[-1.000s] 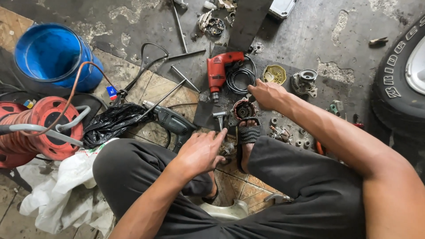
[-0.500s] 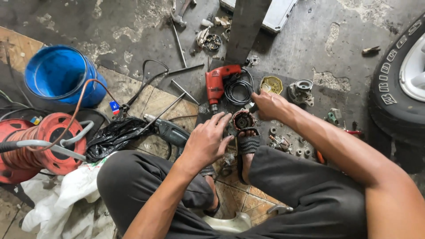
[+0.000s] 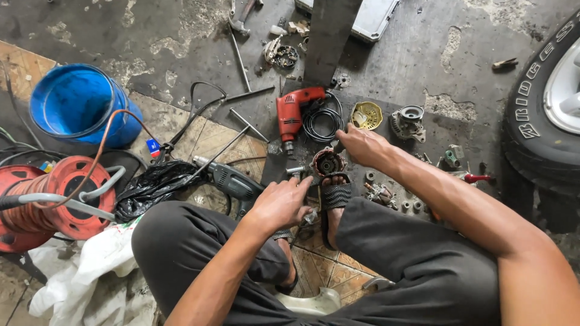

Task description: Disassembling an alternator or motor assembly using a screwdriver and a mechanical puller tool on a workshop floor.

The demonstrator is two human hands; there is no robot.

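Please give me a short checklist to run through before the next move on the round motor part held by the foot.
1. Round motor part pinned under the sandalled foot: ok.
2. Right hand touching the part's upper edge: ok.
3. Left hand closed on a small metal tool: ok; what tool, cannot tell.
4. Red drill apart from both hands: ok.
5. Grey power tool crowding the left hand: not ok.

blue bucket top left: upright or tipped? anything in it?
Upright. The blue bucket stands on its base with its round mouth facing the head camera. What shows of the inside is bare blue wall; the bottom is not clearly visible.
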